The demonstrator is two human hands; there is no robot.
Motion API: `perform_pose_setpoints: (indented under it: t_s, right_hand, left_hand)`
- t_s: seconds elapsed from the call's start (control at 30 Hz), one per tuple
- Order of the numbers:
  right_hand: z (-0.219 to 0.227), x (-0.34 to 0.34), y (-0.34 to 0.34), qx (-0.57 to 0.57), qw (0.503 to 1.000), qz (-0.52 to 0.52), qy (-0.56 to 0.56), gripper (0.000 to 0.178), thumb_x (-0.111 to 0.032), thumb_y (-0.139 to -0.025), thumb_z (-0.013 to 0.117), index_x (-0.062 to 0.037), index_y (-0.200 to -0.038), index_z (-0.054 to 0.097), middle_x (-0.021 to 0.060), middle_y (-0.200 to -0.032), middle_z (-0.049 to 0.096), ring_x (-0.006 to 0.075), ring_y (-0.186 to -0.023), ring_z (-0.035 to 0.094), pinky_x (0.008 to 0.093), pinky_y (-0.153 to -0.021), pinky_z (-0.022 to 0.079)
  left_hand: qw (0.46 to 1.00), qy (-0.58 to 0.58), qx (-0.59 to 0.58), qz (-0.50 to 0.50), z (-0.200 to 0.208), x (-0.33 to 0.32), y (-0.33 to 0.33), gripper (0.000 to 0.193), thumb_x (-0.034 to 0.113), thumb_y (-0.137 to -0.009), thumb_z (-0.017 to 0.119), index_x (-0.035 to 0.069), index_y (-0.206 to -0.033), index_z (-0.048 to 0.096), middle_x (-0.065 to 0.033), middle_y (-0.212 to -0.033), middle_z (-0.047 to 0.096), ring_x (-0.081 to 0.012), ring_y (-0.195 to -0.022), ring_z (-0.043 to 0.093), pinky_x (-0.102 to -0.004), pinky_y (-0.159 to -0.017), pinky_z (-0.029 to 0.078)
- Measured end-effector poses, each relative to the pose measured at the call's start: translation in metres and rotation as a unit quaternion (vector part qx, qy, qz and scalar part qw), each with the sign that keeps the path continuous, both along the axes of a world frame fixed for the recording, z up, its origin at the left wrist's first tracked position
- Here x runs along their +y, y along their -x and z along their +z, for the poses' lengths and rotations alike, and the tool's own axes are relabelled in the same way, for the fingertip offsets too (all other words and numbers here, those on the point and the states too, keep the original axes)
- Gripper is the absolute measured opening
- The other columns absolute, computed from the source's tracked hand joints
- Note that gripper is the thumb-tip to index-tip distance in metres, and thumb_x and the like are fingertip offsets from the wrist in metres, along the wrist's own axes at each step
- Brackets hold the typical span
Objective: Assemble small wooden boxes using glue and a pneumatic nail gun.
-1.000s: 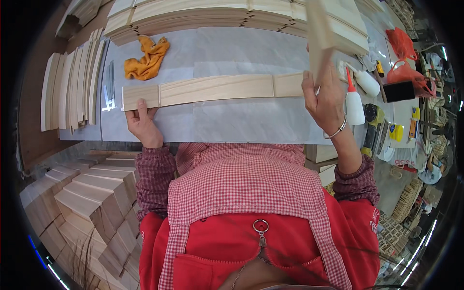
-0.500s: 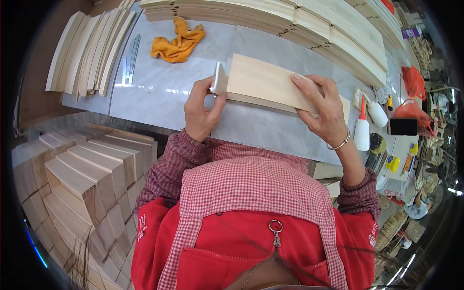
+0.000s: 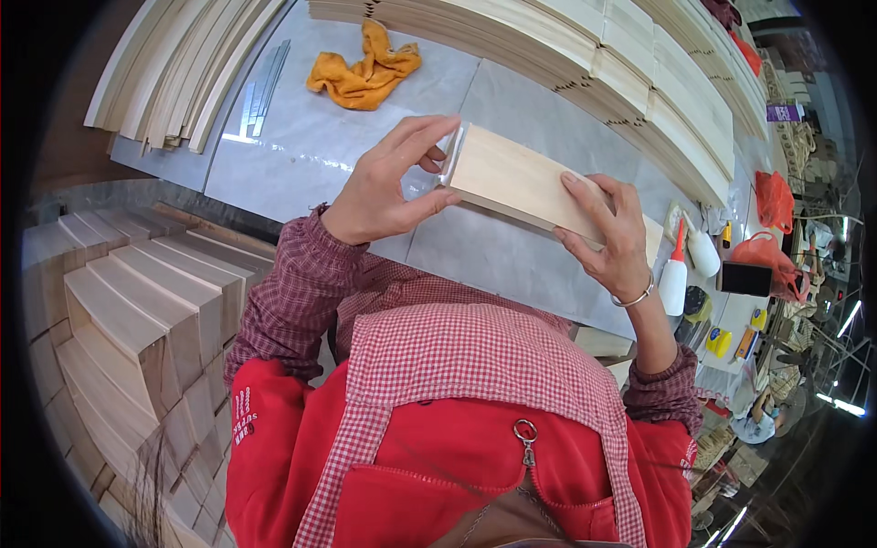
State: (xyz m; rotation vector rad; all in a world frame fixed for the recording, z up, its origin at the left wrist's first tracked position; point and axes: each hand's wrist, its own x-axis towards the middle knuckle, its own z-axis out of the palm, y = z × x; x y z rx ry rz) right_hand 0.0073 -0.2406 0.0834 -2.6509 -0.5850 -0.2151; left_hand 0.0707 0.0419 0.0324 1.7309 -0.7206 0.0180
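My right hand (image 3: 614,236) grips the right part of a pale wooden board (image 3: 516,173), thumb and fingers over its face and near edge. More pale wood shows beyond that hand; whether it is a separate piece I cannot tell. Against the board's left end stands a short silvery strip (image 3: 451,157), seemingly metal. My left hand (image 3: 388,183) spans this strip, its index finger at the far end and its thumb at the near end. The other left fingers are curled behind. The board is held above the grey, glossy tabletop (image 3: 301,173).
An orange cloth (image 3: 365,73) lies beyond my left hand. Long stacks of wooden boards (image 3: 585,64) line the far side, with more boards (image 3: 183,73) at left. White glue bottles (image 3: 673,281), a black phone-like slab (image 3: 746,278) and red bags are at right. Wood blocks (image 3: 137,310) are piled lower left.
The silvery strip, earlier held tilted at the board's end, now lies along that end. My left fingers have spread to its two ends. The view has shifted slightly.
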Motion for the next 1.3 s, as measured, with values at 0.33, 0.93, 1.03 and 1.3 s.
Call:
perform_pose_setpoints:
  t_s: [0.33,0.93,1.03,1.3]
  right_hand:
    - [-0.002,0.003,-0.002,0.012,1.0,-0.004,0.025,0.055,-0.021,-0.07,0.075,-0.0131,-0.123,0.061,0.0124,-0.114,0.052,0.0254,-0.096,0.049,0.0333,-0.083,0.043]
    - [-0.005,0.004,-0.001,0.003,1.0,0.003,0.029,0.055,-0.022,-0.069,0.075,-0.0139,-0.123,0.061,0.0121,-0.114,0.053,0.0253,-0.097,0.049,0.0343,-0.084,0.042]
    - [-0.003,0.001,0.001,-0.001,0.999,-0.001,0.036,0.055,-0.022,-0.07,0.074,-0.0131,-0.122,0.061,0.0118,-0.114,0.053,0.0252,-0.096,0.049,0.0344,-0.085,0.041]
    - [0.01,-0.104,0.047,-0.047,0.976,-0.203,-0.057,0.047,-0.021,-0.076,0.068,-0.0084,-0.12,0.059,0.0103,-0.111,0.059,0.0256,-0.097,0.054,0.0357,-0.088,0.042]
  left_hand:
    - [0.996,-0.007,0.062,-0.062,-0.003,0.007,-0.014,0.075,0.006,-0.064,0.081,0.005,-0.131,0.048,-0.0112,-0.116,0.052,-0.0169,-0.087,0.054,-0.0263,-0.08,0.05]
    - [0.985,0.058,0.139,-0.082,-0.016,0.002,-0.017,0.07,0.01,-0.063,0.083,0.01,-0.127,0.054,-0.0064,-0.111,0.05,-0.0148,-0.086,0.051,-0.0248,-0.078,0.046]
    - [0.977,0.094,0.161,-0.102,-0.021,-0.001,-0.02,0.069,0.009,-0.063,0.083,0.009,-0.126,0.054,-0.0061,-0.113,0.049,-0.0148,-0.088,0.05,-0.0246,-0.079,0.046]
    - [0.983,0.038,0.17,-0.063,-0.035,0.011,-0.022,0.078,0.015,-0.058,0.083,0.003,-0.128,0.049,-0.0076,-0.125,0.042,-0.0237,-0.114,0.046,-0.0338,-0.098,0.039]
